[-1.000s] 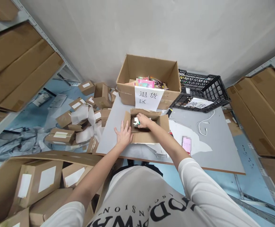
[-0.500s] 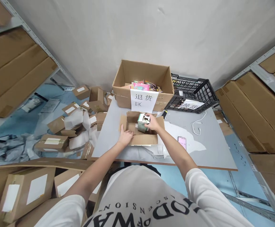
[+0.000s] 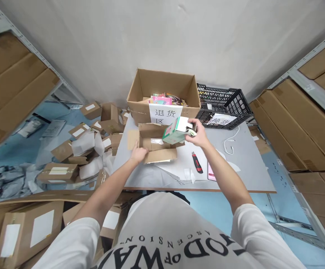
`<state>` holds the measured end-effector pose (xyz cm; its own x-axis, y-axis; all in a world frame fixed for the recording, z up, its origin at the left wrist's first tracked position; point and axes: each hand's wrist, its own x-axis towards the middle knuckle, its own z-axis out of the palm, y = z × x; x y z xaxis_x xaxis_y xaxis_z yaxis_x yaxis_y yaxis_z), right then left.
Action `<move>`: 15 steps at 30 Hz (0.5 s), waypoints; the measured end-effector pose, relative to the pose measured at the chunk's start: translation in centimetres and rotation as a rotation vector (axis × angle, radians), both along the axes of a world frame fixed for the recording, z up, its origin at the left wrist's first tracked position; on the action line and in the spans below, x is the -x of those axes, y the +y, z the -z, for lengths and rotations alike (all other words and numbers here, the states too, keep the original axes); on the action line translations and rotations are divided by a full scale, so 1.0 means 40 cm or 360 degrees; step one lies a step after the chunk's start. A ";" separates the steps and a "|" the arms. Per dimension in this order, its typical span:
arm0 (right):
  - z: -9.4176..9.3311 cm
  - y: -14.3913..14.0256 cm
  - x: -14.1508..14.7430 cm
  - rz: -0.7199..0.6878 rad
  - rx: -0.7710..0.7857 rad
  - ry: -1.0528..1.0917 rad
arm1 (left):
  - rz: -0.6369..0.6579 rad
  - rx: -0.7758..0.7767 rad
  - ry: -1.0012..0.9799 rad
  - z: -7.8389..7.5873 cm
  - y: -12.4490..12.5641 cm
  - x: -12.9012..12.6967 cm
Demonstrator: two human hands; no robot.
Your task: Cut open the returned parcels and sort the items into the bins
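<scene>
Right hand (image 3: 197, 133) clamped on green-and-white rectangular carton (image 3: 172, 134) at right end of open corrugated box (image 3: 161, 155), left hand (image 3: 138, 154) apart at its flap, grip unclear; paper sign (image 3: 165, 112) reads "退货", cotton-looking shirt (image 3: 162, 216) "ASCENSION".

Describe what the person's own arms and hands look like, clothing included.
The left hand and right hand are ungloved, with no watch visible at either wrist. The forearms are uncovered below short white sleeves, part of a pale T-shirt with large black lettering across its front.
</scene>
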<state>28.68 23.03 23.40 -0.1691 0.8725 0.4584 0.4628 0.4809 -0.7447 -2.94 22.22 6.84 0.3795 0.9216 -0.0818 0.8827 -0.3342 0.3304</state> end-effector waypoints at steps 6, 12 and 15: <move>-0.020 -0.113 -0.112 0.0027 0.0108 -0.0003 | -0.0144 0.0063 -0.0047 0.011 0.083 0.049; 0.046 -0.203 -0.166 0.0193 -0.0012 0.0212 | -0.0186 0.0110 0.0014 0.006 0.104 0.037; 0.063 -0.229 -0.176 0.0126 0.0079 0.0144 | -0.0099 0.0067 0.0317 -0.010 0.113 0.035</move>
